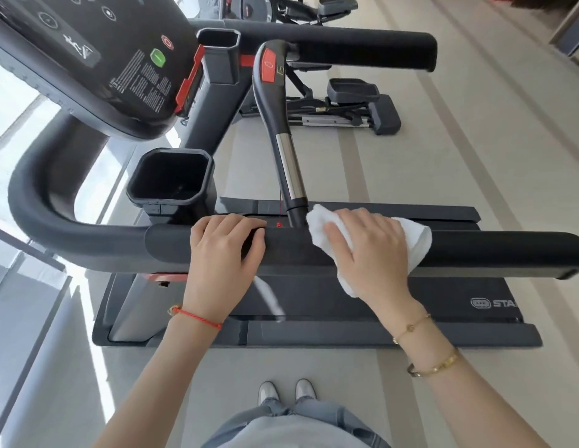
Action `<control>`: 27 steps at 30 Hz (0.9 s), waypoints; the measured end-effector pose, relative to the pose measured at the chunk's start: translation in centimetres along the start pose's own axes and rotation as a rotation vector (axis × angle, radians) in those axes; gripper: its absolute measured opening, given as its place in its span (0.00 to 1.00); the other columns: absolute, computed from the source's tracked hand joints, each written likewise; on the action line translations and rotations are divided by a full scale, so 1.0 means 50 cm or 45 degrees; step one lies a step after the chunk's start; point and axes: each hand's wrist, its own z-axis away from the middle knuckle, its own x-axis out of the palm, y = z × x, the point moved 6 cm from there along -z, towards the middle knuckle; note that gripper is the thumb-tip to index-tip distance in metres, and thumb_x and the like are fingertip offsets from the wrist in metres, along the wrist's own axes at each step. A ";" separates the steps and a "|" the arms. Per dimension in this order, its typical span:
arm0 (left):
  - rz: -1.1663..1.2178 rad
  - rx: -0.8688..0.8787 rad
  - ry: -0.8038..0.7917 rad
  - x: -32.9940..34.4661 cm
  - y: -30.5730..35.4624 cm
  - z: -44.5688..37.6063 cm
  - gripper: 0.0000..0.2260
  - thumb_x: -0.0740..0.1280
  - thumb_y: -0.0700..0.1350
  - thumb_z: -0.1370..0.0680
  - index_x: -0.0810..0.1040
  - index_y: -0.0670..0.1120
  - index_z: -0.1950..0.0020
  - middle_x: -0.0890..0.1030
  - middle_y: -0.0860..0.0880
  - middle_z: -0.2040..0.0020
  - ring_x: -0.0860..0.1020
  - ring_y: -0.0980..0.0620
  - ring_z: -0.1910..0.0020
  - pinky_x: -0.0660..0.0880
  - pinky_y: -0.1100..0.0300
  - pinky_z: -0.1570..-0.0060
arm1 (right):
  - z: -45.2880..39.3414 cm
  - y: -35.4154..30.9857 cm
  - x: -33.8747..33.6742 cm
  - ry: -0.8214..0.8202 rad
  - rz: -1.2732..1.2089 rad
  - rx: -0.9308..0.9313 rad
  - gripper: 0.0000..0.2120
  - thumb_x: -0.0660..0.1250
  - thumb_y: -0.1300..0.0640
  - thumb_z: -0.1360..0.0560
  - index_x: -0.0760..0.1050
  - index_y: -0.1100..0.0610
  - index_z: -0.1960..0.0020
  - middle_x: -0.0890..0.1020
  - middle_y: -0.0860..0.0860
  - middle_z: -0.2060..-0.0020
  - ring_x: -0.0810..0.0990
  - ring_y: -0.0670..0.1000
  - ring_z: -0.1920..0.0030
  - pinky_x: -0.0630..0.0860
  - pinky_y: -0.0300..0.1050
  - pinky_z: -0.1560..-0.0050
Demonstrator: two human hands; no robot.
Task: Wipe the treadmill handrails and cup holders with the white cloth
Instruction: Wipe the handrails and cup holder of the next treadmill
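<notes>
The near black handrail [495, 250] runs left to right across the middle of the head view. My right hand [369, 250] presses the white cloth [420, 237] flat over the top of this rail, just right of the centre grip bar. My left hand [223, 250] curls over the same rail further left, holding nothing else. One square black cup holder [136, 185] stands just behind the rail at the left, and a second cup holder [218, 64] sits further back. The far handrail [362, 43] lies beyond it.
The tilted console [88, 59] with a green button fills the upper left. A centre grip bar [281, 130] with a red button and chrome section slopes down to the near rail. The treadmill belt [459, 295] lies below. An elliptical machine [362, 108] stands behind.
</notes>
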 end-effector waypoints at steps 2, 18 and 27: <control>0.002 0.000 -0.012 0.000 -0.001 0.000 0.06 0.66 0.42 0.21 0.82 0.47 0.49 0.82 0.53 0.55 0.78 0.49 0.53 0.66 0.51 0.38 | 0.001 -0.062 0.023 -0.019 0.000 -0.060 0.15 0.54 0.46 0.19 0.78 0.51 0.45 0.80 0.48 0.56 0.76 0.53 0.57 0.69 0.49 0.51; 0.026 0.019 -0.015 -0.002 0.001 0.000 0.07 0.65 0.42 0.21 0.83 0.47 0.49 0.82 0.52 0.55 0.78 0.48 0.54 0.67 0.50 0.39 | 0.036 -0.102 0.042 -0.014 -0.047 -0.227 0.17 0.57 0.43 0.19 0.76 0.50 0.38 0.78 0.47 0.42 0.75 0.52 0.42 0.65 0.49 0.36; 0.052 0.007 -0.004 -0.005 -0.003 0.000 0.07 0.65 0.43 0.21 0.83 0.47 0.48 0.81 0.53 0.56 0.77 0.49 0.55 0.67 0.50 0.38 | 0.011 0.007 -0.011 0.121 0.002 0.061 0.13 0.58 0.48 0.21 0.77 0.52 0.55 0.79 0.46 0.64 0.76 0.53 0.61 0.68 0.47 0.53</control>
